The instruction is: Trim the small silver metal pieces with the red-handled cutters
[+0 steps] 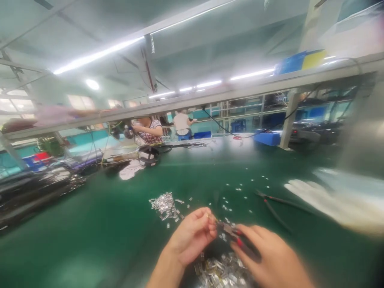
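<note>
My left hand (195, 232) is closed, its thumb and fingers pinching a small piece too tiny to make out. In my right hand (267, 252) is a pair of pliers (229, 230) with dark, red-marked handles; its jaws reach to the left hand's fingertips. Beneath both hands lies a heap of small metal pieces (222, 272), partly covered by the right hand. A second pile of small silvery pieces (165, 205) rests farther off to the left on the green tabletop (105, 224). Scattered bits lie beyond the pliers.
Another pair of pliers (270, 200) lies spread on the right, beside a white glove (312, 196). A pale cloth (131, 169) and black cables (186, 145) are at the back. A blue bin (267, 138) stands near a shelf post (289, 120). Several people work beyond.
</note>
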Available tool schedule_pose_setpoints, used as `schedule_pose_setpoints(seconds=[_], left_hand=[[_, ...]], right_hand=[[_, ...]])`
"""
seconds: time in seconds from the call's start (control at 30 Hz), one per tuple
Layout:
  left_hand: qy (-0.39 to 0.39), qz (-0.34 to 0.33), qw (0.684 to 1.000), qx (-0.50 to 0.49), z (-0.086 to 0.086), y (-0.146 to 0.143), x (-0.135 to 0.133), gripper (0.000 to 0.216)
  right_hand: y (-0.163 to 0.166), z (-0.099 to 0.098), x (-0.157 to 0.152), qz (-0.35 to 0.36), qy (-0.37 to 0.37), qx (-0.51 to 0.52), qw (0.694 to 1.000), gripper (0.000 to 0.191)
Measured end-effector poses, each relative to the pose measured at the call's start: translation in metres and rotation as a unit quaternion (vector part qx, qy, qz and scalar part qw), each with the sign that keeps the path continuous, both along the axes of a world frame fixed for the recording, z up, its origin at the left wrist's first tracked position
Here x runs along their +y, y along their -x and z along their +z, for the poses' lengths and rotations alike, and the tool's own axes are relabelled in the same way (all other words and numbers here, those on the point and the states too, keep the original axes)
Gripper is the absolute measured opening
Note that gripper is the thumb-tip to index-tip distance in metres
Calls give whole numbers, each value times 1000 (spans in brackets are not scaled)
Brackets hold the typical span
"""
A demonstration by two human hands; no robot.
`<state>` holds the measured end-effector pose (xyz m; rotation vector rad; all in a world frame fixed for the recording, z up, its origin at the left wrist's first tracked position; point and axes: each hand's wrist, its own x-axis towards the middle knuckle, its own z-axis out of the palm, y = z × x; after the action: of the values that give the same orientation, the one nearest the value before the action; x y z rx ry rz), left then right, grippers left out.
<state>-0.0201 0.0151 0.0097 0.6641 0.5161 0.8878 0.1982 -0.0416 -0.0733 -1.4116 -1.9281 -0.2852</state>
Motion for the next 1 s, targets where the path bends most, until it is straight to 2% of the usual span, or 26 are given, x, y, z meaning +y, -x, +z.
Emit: schedule_pose_setpoints(seconds=[0.33, 0.53, 0.8, 1.0], left_hand=[[3, -9, 1000, -27, -1, -3, -6, 47], [-13, 0, 999, -34, 2, -7, -10, 43], [-11, 26, 999, -30, 6, -10, -14, 44], [-33, 64, 997, -14, 10, -12, -16, 41]], right_hand=[[12, 8, -8, 39, 67, 88, 993, 26], [16, 15, -13, 50, 79, 87, 992, 25], [18, 18, -12, 37, 43, 44, 997, 28], [16, 21, -13, 12, -27, -35, 999, 32]])
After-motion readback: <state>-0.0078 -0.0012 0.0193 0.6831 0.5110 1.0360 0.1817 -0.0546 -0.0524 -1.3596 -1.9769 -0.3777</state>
